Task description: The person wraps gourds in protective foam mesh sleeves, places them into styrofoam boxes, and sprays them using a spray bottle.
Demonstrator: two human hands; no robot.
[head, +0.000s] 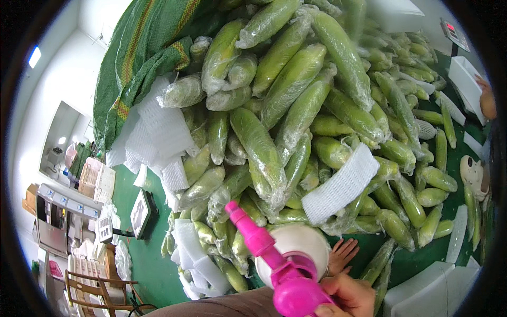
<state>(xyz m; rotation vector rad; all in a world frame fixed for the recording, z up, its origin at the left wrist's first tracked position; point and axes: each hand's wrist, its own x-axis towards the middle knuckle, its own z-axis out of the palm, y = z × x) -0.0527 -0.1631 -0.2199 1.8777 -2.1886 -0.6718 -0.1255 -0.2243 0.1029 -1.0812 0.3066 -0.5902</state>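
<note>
My right hand [350, 295] grips a pink plastic bottle top with a long spout [269, 249] at the bottom centre. Under the pink top a round white body [291, 233] shows. Behind it my left hand [344, 253] is spread, palm down, by the green tabletop; its wrist is hidden by the bottle. Beyond both hands rises a large heap of long green vegetables [257, 150], each wrapped in clear film. A white foam net sleeve [340, 184] lies on the heap, above my left hand.
A green woven sack [138, 67] leans over the heap at upper left, beside stacked foam sleeves [158, 123]. At left stands a platform scale [140, 214]. Another person's hand [486, 97] holds a white tray [467, 89] at right. A white foam box [422, 291] sits at lower right.
</note>
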